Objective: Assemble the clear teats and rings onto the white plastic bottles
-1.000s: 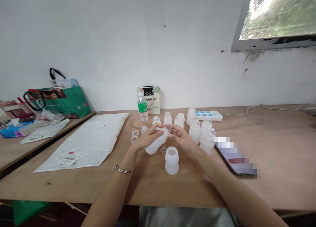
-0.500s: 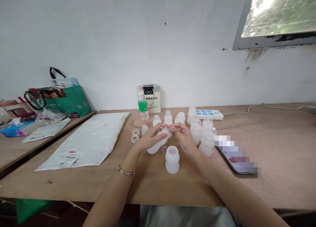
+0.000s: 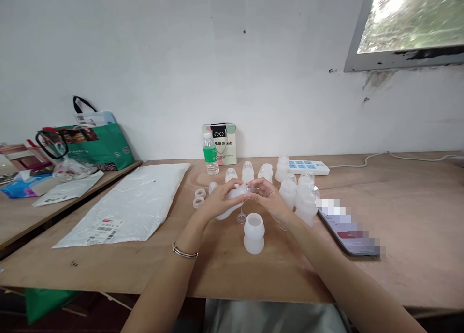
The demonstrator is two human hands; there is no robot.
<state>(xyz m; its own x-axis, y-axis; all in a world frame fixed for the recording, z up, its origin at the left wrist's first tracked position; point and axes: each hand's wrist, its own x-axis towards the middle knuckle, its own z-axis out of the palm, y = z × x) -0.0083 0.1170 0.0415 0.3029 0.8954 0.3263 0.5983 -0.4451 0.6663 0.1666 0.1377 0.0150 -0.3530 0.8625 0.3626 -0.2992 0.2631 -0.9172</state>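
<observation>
A frosted white baby bottle (image 3: 228,212) lies tilted in my left hand (image 3: 217,200), whose thumb and fingers wrap round it. At its clear top (image 3: 249,190), my right hand (image 3: 268,199) is closed, thumb and fingertips pinching there; the fingers partly hide that end. Just below my hands, a clear teat-like piece (image 3: 241,218) rests on the table. Nearer to me an uncapped frosted bottle (image 3: 254,234) stands upright. Two clear rings (image 3: 198,202) lie left of my left hand. Several capped bottles (image 3: 306,206) stand behind and to the right of my hands.
A phone (image 3: 348,231) lies right of the bottles. Behind are a power strip (image 3: 308,167), a water bottle (image 3: 210,155) and a paper bag (image 3: 228,147) by the wall. A large white plastic mailer (image 3: 137,197) covers the left; a green bag (image 3: 108,147) stands beyond it.
My right hand has shifted its grip at the bottle's clear top, with the fingers now curled over it and the thumb beneath. The held bottle has tipped slightly. Other things remain in place.
</observation>
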